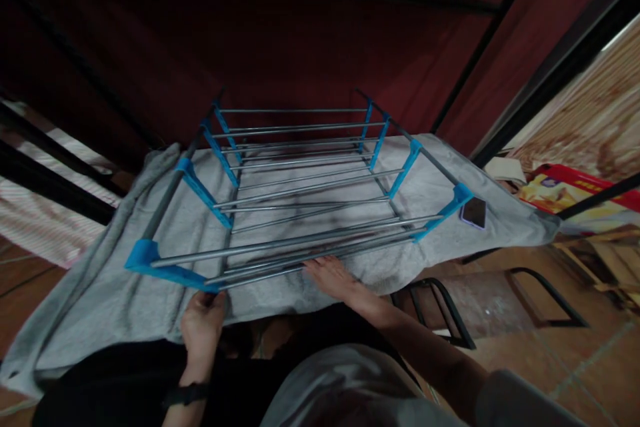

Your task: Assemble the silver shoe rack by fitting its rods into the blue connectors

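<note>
A rack of grey metal rods joined by blue plastic brackets (203,190) lies across a grey blanket (280,297). My left hand (203,320), with a dark band at the wrist, is closed on the lower end of the near-left bracket (175,273). Its thumb and fingers meet at the bracket's corner. Along the near side, my right hand (330,277) has its fingers curled at the lower metal rod (275,273), around its middle. The undersides of those fingers are hidden. Several parallel rods span between the left and right brackets.
On the blanket's right part lies a phone (473,212) beside the rack's near-right bracket. A red and yellow package (580,190) is farther right. Black metal bars (493,47) frame the area, with a dark red panel (290,33) behind. A black-framed stool (493,303) stands at lower right.
</note>
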`<state>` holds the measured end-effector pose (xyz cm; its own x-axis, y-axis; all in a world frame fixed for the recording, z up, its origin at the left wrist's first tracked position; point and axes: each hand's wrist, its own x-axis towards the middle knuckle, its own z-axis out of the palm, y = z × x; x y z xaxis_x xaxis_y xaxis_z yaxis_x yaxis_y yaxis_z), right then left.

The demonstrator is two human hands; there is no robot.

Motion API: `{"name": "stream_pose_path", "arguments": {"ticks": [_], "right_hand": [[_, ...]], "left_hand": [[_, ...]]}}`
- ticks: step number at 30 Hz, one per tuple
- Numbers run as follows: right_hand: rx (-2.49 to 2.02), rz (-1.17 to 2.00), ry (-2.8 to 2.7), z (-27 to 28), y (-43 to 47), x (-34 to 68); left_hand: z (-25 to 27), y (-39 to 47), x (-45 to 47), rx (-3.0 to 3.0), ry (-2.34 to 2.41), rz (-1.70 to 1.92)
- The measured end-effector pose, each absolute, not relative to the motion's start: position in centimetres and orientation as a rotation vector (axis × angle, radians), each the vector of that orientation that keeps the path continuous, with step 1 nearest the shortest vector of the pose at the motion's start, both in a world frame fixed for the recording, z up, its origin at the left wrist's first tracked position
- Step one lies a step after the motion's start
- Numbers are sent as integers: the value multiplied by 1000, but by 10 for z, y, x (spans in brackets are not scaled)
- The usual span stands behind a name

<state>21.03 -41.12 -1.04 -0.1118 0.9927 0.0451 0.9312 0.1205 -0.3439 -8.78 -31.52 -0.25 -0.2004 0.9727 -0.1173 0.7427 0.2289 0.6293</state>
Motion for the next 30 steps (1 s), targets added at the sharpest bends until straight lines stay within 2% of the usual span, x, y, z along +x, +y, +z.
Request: {"name": "stream_pose_path", "arguments": {"ticks": [5, 11, 19, 24, 30], "right_hand": [[-1962, 287, -2015, -6, -408, 251], [-1945, 394, -2044, -14, -392, 282], [-1861, 63, -2173, -20, -439, 266], [-1614, 208, -2251, -10, -483, 260], [-1547, 133, -2167, 3, -460, 233]], "left_hand": [[-4, -316, -90, 1553, 1936, 715], [-12, -322, -89, 1538, 1837, 891], [-26, -322, -96, 1603, 1662, 1005], [-26, -325, -96, 1619, 1624, 992], [-7, -333, -86, 1591, 1612, 1183]]}}
